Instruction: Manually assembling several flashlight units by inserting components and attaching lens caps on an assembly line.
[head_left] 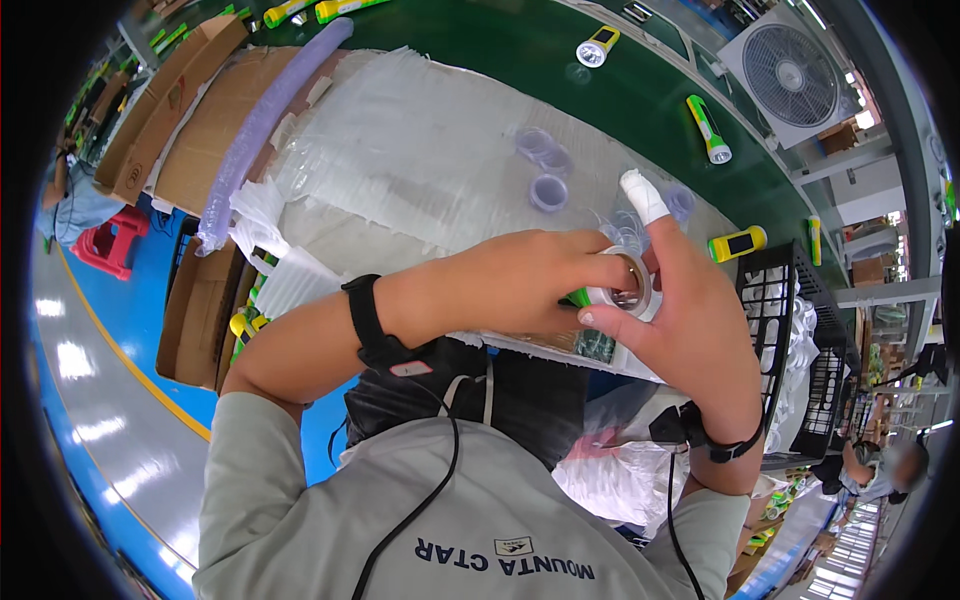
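Observation:
My left hand (pixel 555 275) is closed around a flashlight (pixel 604 294), of which a bit of green body and a pale round head show between the fingers. My right hand (pixel 700 300) grips the rim of that head between the thumb and the bent fingers. Its index finger, wrapped in a white covering (pixel 643 196), sticks out straight. Just beyond the hands lie several clear purplish plastic rings (pixel 548 193) on the plastic-covered worktop (pixel 390 140). The far side of the held flashlight is hidden by my fingers.
Flashlights, one green (pixel 708 130) and one yellow (pixel 737 245), lie on the green conveyor belt (pixel 480 40). A black crate (pixel 770 320) stands at the right. On the left are a long bubble-wrap roll (pixel 270 125), cardboard boxes (pixel 190 320) and a red stool (pixel 112 243).

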